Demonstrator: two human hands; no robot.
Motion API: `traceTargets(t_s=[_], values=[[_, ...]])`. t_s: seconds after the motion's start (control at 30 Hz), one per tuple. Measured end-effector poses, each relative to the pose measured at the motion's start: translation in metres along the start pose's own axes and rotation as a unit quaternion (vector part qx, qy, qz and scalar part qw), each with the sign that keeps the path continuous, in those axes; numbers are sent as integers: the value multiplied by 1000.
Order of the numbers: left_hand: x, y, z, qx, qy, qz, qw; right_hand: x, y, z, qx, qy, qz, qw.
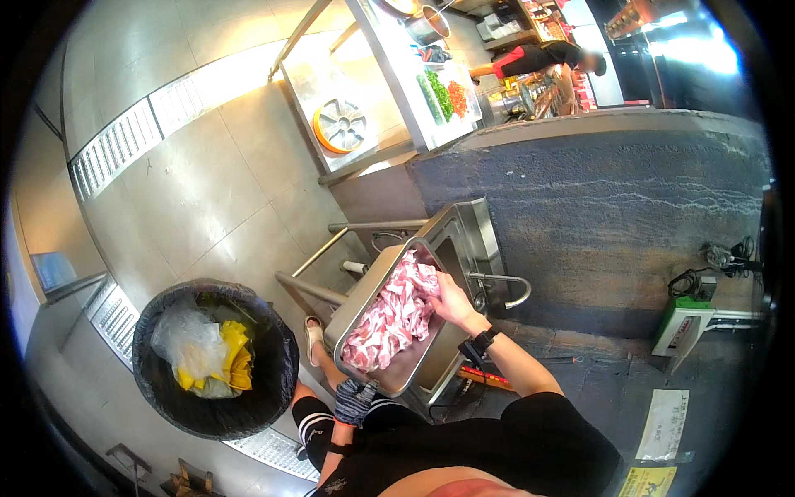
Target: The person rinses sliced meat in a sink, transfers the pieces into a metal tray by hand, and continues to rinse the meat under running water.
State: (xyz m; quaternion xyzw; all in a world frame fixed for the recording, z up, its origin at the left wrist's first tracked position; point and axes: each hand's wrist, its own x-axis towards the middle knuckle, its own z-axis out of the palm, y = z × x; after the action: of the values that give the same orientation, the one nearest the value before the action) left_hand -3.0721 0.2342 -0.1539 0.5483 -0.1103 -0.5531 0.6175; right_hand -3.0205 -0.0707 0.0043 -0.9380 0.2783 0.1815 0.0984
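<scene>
A deep stainless steel pan [407, 379] of raw sliced meat [391, 317] rests tilted over a steel sink [450, 248]. My right hand [453, 301], bare and with a black device at the wrist, touches the meat at the pan's far right side; its fingertips are partly hidden against the slices, so whether they grip any is unclear. At the pan's near left corner is my left hand [355, 401], in a grey knitted glove, with its fingers closed over the rim. The sink's curved faucet [518, 292] stands just right of the pan.
A large bin with a black liner [279, 373] stands at the left, holding clear and yellow plastic. A steel table [397, 81] with a container of chopped vegetables [442, 96] is beyond. Another person [540, 62] bends at the far counter. A dark wall [590, 205] runs behind the sink.
</scene>
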Motion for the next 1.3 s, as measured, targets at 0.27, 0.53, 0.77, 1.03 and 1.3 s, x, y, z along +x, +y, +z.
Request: traceTargets(t_s=[0.27,0.53,0.77,1.03,1.3], values=[[3,10,-3,35,-4,15,999,9,-13,5,-38,27,75,996],[-8,23,-18,97,22,42,994,14,-13,16,-68,63,142,986],[-38,37,-24,205,50,87,974,-43,-4,31,-43,77,50,995],[-25,78,-13,48,61,-28,997,-41,26,45,65,149,51,985],[-24,29,-26,34,89,-75,993,-10,53,52,234,215,105,942]])
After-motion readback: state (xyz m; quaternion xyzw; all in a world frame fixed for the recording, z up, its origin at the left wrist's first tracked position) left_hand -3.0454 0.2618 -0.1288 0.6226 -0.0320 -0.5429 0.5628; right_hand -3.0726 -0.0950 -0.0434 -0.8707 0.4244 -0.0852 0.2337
